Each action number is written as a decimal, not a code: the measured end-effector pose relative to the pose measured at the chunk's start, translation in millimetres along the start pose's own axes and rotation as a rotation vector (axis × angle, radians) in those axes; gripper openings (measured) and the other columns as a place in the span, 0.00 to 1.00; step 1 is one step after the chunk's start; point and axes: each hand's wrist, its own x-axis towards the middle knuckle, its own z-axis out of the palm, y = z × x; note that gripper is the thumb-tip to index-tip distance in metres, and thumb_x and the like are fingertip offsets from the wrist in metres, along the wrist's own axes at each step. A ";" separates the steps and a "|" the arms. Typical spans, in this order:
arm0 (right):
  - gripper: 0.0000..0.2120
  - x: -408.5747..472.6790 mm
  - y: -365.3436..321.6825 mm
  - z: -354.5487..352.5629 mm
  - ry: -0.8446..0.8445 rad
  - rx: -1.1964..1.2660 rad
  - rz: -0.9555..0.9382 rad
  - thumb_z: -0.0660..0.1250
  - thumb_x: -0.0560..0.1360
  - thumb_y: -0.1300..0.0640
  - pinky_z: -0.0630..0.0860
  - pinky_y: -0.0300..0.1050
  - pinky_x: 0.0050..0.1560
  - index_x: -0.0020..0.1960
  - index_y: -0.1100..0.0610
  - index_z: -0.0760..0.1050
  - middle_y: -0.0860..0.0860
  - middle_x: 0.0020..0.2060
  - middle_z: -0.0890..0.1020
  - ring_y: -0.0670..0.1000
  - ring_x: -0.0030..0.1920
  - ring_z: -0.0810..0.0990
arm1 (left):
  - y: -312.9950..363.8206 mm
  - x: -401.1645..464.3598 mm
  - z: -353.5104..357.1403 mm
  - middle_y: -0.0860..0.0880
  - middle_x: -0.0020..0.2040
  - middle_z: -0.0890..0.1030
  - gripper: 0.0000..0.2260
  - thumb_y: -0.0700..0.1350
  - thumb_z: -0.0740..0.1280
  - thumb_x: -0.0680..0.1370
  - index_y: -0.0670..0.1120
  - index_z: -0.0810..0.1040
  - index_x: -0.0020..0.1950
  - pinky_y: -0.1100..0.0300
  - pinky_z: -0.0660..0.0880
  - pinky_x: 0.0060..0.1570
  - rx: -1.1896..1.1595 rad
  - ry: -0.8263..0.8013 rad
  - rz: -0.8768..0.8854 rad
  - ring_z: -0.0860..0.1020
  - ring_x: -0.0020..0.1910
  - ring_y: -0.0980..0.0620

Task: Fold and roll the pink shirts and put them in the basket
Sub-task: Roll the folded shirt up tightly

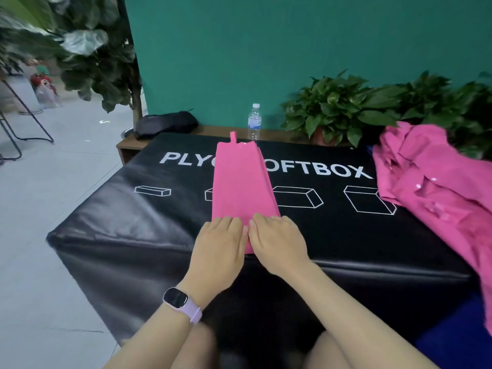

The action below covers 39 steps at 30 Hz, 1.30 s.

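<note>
Both hands are down on the near end of the folded pink shirt point(241, 182), a long narrow strip running away across the black padded surface point(111, 209). The left hand point(221, 243) and right hand point(277, 242) sit side by side, almost touching, fingers bent over the near hem and pressing it. Whether the fingertips have the cloth pinched or tucked under, I cannot tell. This looks like the start of the roll.

The risks: the strip flares slightly wider on its right side, so if one hand leads, the roll could run crooked and cone out. A loose first turn would leave a slack bundle that springs open when lifted. The glossy surface may let the whole strip slide forward instead of winding up.

Off to the right, a heap of pink shirts point(436, 187) waits unfolded, draping over the edge; a nudge could drag it down. No basket is in view.
</note>
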 end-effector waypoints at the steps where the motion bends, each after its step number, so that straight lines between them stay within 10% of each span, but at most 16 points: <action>1: 0.11 1.0 0.2 -0.9 -0.021 -0.004 0.007 0.53 0.78 0.62 0.63 0.49 0.32 0.39 0.54 0.67 0.50 0.32 0.70 0.54 0.28 0.69 | 1.9 -1.2 -0.8 0.52 0.36 0.70 0.13 0.46 0.55 0.85 0.49 0.66 0.40 0.53 0.66 0.39 -0.001 0.022 -0.004 0.68 0.36 0.48; 9: 0.09 22.0 11.2 0.0 -0.286 0.149 0.132 0.54 0.81 0.61 0.69 0.50 0.34 0.43 0.56 0.67 0.48 0.35 0.71 0.57 0.34 0.73 | 7.0 -1.3 4.0 0.49 0.39 0.69 0.12 0.44 0.55 0.84 0.47 0.70 0.41 0.52 0.66 0.41 0.078 0.151 -0.043 0.66 0.38 0.46; 17: 0.18 -5.3 -14.6 12.5 0.099 0.029 0.295 0.49 0.85 0.52 0.72 0.52 0.48 0.46 0.56 0.74 0.52 0.40 0.76 0.55 0.42 0.73 | -13.0 35.3 -1.1 0.52 0.44 0.66 0.12 0.45 0.41 0.81 0.50 0.62 0.48 0.57 0.61 0.38 0.209 -0.218 0.046 0.66 0.39 0.49; 21: 0.17 11.4 -5.3 13.5 0.055 -0.034 0.247 0.51 0.84 0.55 0.71 0.51 0.42 0.42 0.54 0.74 0.50 0.35 0.76 0.55 0.39 0.73 | -17.5 52.3 1.1 0.49 0.45 0.69 0.08 0.41 0.49 0.82 0.46 0.68 0.51 0.53 0.65 0.35 0.218 -0.326 -0.005 0.68 0.36 0.47; 26: 0.12 37.8 18.1 17.8 -0.117 -0.057 0.149 0.69 0.74 0.62 0.65 0.44 0.25 0.35 0.54 0.70 0.48 0.26 0.74 0.55 0.25 0.72 | -7.4 37.1 12.6 0.50 0.40 0.67 0.11 0.40 0.46 0.80 0.50 0.64 0.43 0.54 0.57 0.41 0.188 -0.042 -0.068 0.60 0.39 0.48; 30: 0.07 53.1 30.5 30.1 -0.239 0.026 0.051 0.56 0.81 0.61 0.67 0.50 0.33 0.44 0.56 0.67 0.50 0.38 0.78 0.59 0.34 0.73 | -9.9 26.8 20.8 0.50 0.37 0.67 0.08 0.43 0.60 0.79 0.48 0.68 0.40 0.55 0.57 0.39 0.169 0.096 -0.066 0.61 0.36 0.48; 35: 0.17 47.8 24.4 25.5 -0.128 0.191 0.214 0.45 0.85 0.51 0.72 0.52 0.46 0.47 0.53 0.69 0.48 0.41 0.76 0.55 0.42 0.74 | -20.4 50.9 21.7 0.51 0.36 0.69 0.12 0.48 0.48 0.79 0.50 0.66 0.40 0.54 0.63 0.38 0.210 -0.095 -0.010 0.69 0.36 0.48; 39: 0.26 28.2 5.0 29.0 -0.053 0.076 0.267 0.34 0.84 0.49 0.67 0.50 0.51 0.51 0.53 0.70 0.51 0.46 0.72 0.54 0.47 0.68 | -26.0 61.5 19.3 0.49 0.32 0.76 0.11 0.38 0.71 0.71 0.47 0.70 0.33 0.58 0.65 0.26 0.235 -0.222 0.005 0.72 0.28 0.47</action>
